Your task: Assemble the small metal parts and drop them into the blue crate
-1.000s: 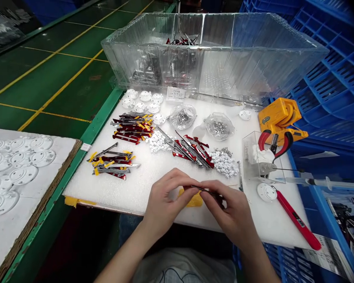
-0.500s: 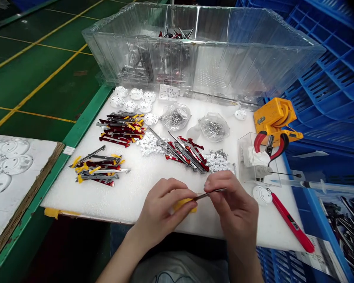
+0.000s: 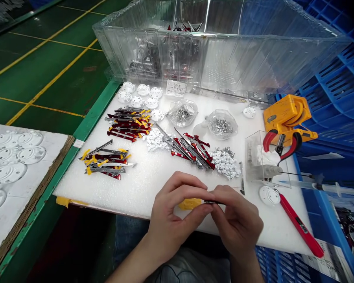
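Fingertips of the left hand (image 3: 174, 216) and the right hand (image 3: 240, 222) were clamped together on one thin dark strip (image 3: 214, 203), thumb against forefinger on each side. Watching through the head view, I saw its long axis run left to right, with the two pinches just beside each other along it. Neither hand was nearer: both touched it, the left at the left part, the right at the right part. The right fingers hid that end, so I could not tell how far it reached.

Just left of the strip, behind the left thumb, a yellow lump (image 3: 189, 203) sat on the board (image 3: 141, 182). Farther, to the right, a lone bar (image 3: 242, 179) pointed near to far, crosswise to what I held. Left of that bar lay white bits (image 3: 227, 165), and well to the left a tabbed bunch (image 3: 109, 162). Past the white bits, a loose pile (image 3: 190, 148) slanted from far left to near right. Farthest, I had the clear bin (image 3: 238, 59).
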`<state>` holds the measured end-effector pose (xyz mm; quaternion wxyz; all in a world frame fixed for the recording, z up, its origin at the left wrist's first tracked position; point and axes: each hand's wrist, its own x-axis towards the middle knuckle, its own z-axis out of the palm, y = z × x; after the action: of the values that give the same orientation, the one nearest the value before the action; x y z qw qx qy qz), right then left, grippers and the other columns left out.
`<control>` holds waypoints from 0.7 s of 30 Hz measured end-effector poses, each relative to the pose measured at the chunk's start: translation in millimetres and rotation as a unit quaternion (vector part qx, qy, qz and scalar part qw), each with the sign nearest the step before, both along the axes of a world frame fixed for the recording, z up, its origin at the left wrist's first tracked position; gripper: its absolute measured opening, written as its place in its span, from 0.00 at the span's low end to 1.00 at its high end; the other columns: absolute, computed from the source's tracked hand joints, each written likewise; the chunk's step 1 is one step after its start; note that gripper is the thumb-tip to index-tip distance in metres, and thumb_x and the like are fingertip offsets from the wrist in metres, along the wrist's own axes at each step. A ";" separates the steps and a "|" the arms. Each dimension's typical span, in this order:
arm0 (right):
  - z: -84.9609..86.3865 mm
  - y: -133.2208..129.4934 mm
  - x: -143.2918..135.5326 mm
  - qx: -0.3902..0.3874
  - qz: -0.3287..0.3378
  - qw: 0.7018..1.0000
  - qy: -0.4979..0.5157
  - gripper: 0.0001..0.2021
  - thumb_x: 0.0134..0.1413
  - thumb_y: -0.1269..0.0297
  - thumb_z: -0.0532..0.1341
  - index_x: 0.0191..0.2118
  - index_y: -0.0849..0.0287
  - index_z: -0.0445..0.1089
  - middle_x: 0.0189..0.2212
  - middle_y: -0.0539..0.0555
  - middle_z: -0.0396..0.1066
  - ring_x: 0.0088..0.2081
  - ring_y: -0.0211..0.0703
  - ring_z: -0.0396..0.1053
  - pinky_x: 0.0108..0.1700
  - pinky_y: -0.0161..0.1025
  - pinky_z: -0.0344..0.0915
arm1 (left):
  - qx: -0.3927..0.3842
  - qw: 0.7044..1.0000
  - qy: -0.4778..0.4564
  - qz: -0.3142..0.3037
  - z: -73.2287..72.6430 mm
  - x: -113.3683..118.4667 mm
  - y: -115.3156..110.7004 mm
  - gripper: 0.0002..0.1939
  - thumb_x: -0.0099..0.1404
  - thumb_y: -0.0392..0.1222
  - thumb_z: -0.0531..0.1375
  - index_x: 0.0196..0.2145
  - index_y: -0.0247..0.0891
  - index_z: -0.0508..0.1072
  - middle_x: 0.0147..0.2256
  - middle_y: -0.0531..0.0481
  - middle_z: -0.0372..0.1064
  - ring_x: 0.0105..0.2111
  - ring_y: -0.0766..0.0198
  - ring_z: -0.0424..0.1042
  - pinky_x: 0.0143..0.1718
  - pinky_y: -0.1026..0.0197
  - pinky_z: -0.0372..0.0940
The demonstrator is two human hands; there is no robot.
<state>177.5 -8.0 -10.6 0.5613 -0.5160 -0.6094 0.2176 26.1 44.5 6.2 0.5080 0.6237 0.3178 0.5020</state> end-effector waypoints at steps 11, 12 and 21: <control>4.4 -13.3 -3.6 0.033 0.015 0.999 0.031 0.09 0.70 0.71 0.64 0.51 0.53 0.79 0.31 0.51 0.81 0.29 0.41 0.75 0.32 0.39 0.72 | -0.010 0.998 -0.060 0.008 5.1 3.1 -3.9 0.10 0.66 0.51 0.76 0.33 0.43 0.86 0.36 0.47 0.80 0.35 0.63 0.79 0.38 0.65 0.76; 5.0 -13.5 -4.4 0.039 0.023 0.998 0.039 0.09 0.70 0.70 0.64 0.51 0.54 0.79 0.31 0.51 0.81 0.29 0.40 0.74 0.31 0.38 0.71 | -0.010 0.998 -0.065 0.006 6.1 3.0 -4.4 0.10 0.65 0.50 0.77 0.33 0.43 0.86 0.35 0.48 0.80 0.35 0.63 0.79 0.37 0.65 0.76; 5.2 -15.1 -14.4 0.027 0.056 0.991 0.119 0.04 0.73 0.66 0.63 0.46 0.55 0.76 0.30 0.49 0.80 0.28 0.38 0.74 0.32 0.36 0.72 | 0.028 0.997 -0.066 0.005 9.8 0.1 -11.0 0.10 0.69 0.48 0.75 0.34 0.41 0.84 0.36 0.51 0.78 0.35 0.68 0.79 0.39 0.70 0.76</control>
<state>163.0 -23.1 -5.4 0.6303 -0.4359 -0.5724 0.2918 26.1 33.5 16.0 0.5076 0.6013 0.2729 0.5534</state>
